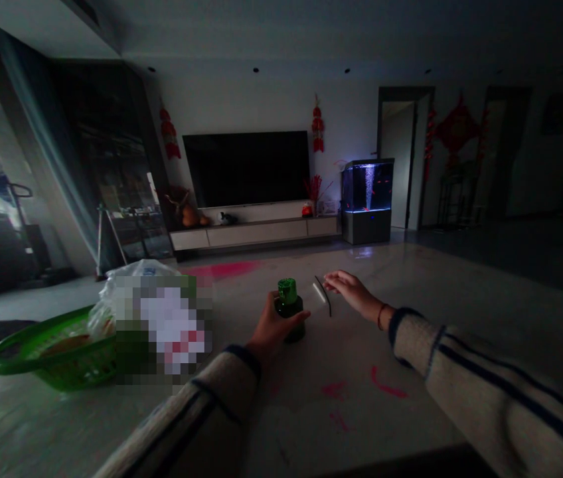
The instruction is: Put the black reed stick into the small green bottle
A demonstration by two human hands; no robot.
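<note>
Left hand (274,326) gripping a squat dark green bottle (292,312)
Bright green cap (286,289) showing above the fingers; open right hand (354,293) hovering just beside a thin black curved strip (324,295).

- 2 hands showing: left hand (275,328), right hand (354,294)
- 1 green bottle (295,311) showing
- 1 thin curved dark strip (324,295) showing
- 1 green plastic basket (50,358) sitting in view
- 1 flat-screen television (245,169) showing
- 1 lit aquarium (367,187) glowing
- 4 ceiling downlights (255,70) showing
- at least 4 red hanging ornaments (317,129) showing, exact count hard in the dark
</note>
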